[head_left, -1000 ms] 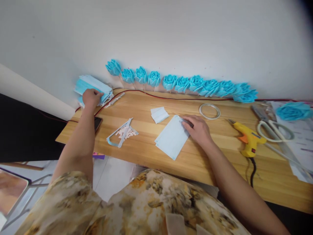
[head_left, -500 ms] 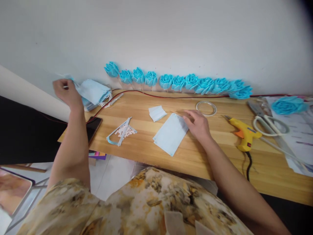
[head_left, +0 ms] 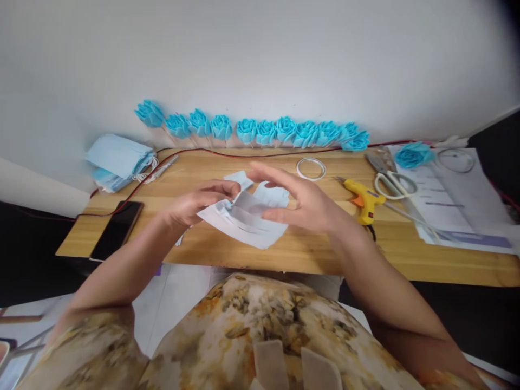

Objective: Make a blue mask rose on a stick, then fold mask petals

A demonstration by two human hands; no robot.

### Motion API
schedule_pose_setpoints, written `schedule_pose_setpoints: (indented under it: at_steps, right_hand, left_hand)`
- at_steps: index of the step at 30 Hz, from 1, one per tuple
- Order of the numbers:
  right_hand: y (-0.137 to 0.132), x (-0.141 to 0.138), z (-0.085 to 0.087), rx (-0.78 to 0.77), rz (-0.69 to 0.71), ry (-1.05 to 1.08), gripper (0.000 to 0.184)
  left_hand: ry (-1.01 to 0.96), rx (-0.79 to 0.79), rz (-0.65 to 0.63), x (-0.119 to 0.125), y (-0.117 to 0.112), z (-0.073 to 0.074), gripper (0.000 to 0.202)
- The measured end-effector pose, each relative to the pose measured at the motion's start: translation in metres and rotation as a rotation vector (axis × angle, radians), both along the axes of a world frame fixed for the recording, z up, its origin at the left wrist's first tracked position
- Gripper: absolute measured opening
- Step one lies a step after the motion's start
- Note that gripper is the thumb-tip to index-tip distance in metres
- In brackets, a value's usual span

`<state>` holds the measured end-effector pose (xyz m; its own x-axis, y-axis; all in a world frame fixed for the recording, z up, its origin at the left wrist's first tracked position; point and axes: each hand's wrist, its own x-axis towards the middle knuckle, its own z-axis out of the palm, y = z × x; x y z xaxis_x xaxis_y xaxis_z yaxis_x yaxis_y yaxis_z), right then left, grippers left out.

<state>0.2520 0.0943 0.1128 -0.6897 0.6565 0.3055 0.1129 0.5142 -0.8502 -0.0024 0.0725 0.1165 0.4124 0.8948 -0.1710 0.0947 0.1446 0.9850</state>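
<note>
Above the middle of the table, my left hand (head_left: 207,200) pinches the left end of a disposable face mask (head_left: 260,233), its pale side spread out and sagging. My right hand (head_left: 298,200) reaches around the mask's right part, thumb and fingers wide apart; whether the thumb touches the mask I cannot tell. Partly covered behind the mask lie a pale blue flat piece (head_left: 278,195) and a small folded pale piece (head_left: 239,179). A stack of face masks (head_left: 119,157) with white ear loops stands at the left by the wall.
Blue flowers on sticks (head_left: 247,130) line the wall. To the right are a tape roll (head_left: 311,169), a yellow glue gun (head_left: 363,200), scissors (head_left: 394,184), paper sheets (head_left: 450,195) and another blue flower (head_left: 413,155). A phone (head_left: 117,230) lies at the left edge; a red-black wire (head_left: 227,155) runs behind.
My left hand has come from beside the mask stack to the table's middle, bringing a face mask. My right hand has lifted off the flat blue piece. The view has turned right.
</note>
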Motion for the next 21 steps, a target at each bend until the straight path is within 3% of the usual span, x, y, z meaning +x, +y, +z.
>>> schedule_pose_setpoints:
  at_steps: [2,5,9,11,14,18,21]
  right_hand:
    - [-0.004,-0.003,-0.001,-0.045,-0.043,-0.038,0.071]
    - [-0.006,-0.002,-0.013,-0.145,-0.181,-0.009,0.058]
    - [-0.003,0.004,-0.038,-0.286,-0.309,0.161,0.057]
    - [-0.001,0.008,-0.05,-0.373,-0.366,0.242,0.061]
    - [-0.001,0.012,-0.068,-0.465,-0.442,0.246,0.068]
    - [-0.002,0.014,-0.086,-0.486,-0.524,0.122,0.078]
    - [0.0,0.013,-0.092,-0.433,-0.56,-0.028,0.08]
  left_hand:
    - [-0.081,-0.126,-0.127,0.015,0.006,-0.003,0.022]
    - [-0.168,-0.185,-0.103,0.024,0.011,-0.014,0.029]
    - [-0.311,-0.247,-0.097,0.029,0.007,-0.032,0.074]
    - [-0.325,-0.215,-0.104,0.032,0.001,-0.041,0.082]
    - [-0.215,-0.106,-0.073,0.033,-0.007,-0.06,0.072]
    - [0.07,-0.052,0.0,0.028,-0.013,-0.087,0.077]
    - [0.302,0.056,0.052,0.024,-0.015,-0.093,0.08]
